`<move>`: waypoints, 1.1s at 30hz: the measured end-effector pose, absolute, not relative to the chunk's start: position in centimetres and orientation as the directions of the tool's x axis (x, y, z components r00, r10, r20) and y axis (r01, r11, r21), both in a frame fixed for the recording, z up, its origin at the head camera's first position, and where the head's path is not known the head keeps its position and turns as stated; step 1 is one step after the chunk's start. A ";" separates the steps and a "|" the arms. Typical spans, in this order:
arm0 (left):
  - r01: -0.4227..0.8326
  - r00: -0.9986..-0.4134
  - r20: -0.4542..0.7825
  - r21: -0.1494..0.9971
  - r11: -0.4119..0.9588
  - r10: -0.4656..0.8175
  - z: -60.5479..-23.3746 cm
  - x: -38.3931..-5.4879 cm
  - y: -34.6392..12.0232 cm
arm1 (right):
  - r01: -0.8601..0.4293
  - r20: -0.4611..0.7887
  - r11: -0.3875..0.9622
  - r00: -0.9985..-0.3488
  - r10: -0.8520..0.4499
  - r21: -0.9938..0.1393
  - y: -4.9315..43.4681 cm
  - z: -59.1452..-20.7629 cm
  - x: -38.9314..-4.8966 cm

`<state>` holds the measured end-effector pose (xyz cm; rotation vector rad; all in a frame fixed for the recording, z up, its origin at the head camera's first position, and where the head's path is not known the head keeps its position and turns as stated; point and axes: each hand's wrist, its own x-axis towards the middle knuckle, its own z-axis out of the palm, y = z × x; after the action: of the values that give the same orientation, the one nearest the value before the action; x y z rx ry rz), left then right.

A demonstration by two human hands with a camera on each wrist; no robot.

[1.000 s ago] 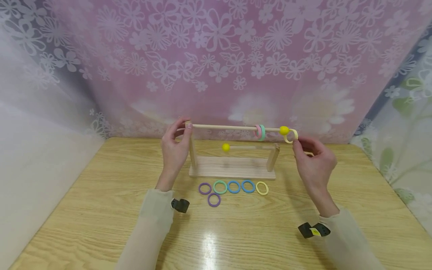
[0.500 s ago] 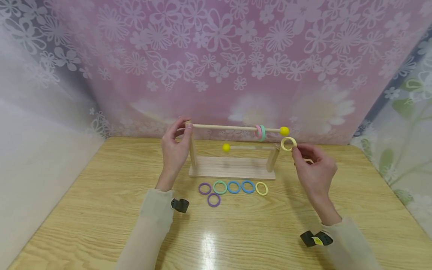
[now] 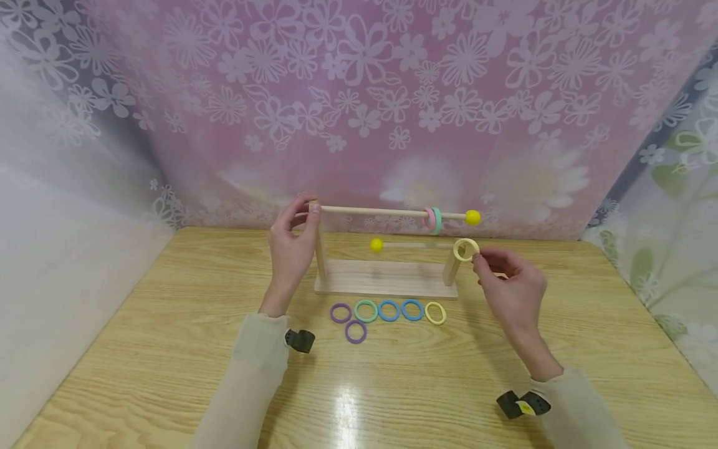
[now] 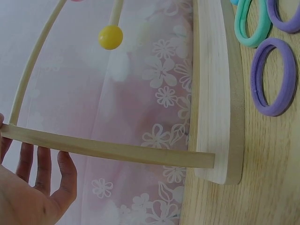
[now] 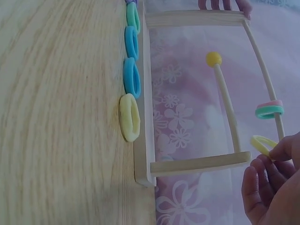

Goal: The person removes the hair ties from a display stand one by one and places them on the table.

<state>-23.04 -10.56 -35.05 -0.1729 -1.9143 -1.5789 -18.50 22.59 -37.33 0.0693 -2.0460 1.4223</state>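
Observation:
A wooden stand (image 3: 387, 278) has a long upper rod (image 3: 373, 212) and a shorter lower rod (image 3: 417, 245), each tipped with a yellow ball. My left hand (image 3: 293, 240) grips the top of the left post (image 4: 117, 149), where the upper rod joins. On that rod hang a pink hair tie (image 3: 429, 218) and a mint-green hair tie (image 3: 437, 221). My right hand (image 3: 513, 287) pinches a yellow hair tie (image 3: 458, 257) between thumb and finger. It is below the upper rod's ball, in front of the right post's top in the head view, and around neither rod.
In front of the base lie several loose hair ties: purple (image 3: 340, 313), another purple (image 3: 356, 332), green (image 3: 366, 311), blue (image 3: 389, 311), another blue (image 3: 412, 310) and yellow (image 3: 435, 313). A flowered curtain (image 3: 359, 125) hangs behind the wooden table (image 3: 392, 386).
My right hand has brought the yellow hair tie down and left, from beside the upper rod's ball to the right post's top. The left hand and the stand have stayed put.

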 end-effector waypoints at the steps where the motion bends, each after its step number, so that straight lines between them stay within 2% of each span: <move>1: 0.481 -0.786 0.546 0.835 0.268 -0.291 -35.0 -23.1 -10.6 | -0.384 0.517 0.406 -0.802 0.298 -0.830 22.5 -37.4 -18.5; 11: 0.480 -0.785 0.548 0.833 0.275 -0.291 -35.0 -23.1 -10.5 | -0.363 0.469 0.367 -0.845 0.258 -0.856 21.7 -37.6 -18.2; 23: 0.495 -0.778 0.557 0.828 0.263 -0.291 -35.1 -23.2 -10.6 | -0.311 0.417 0.405 -0.885 0.206 -0.860 20.7 -38.2 -17.7; 33: 0.496 -0.776 0.560 0.826 0.266 -0.291 -35.2 -23.3 -10.6 | -0.298 0.372 0.416 -0.922 0.108 -0.859 20.1 -38.4 -17.3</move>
<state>-23.32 -10.61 -35.24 -0.1853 -1.8991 -1.5760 -17.27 20.12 -38.40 0.1632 -2.3060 1.5111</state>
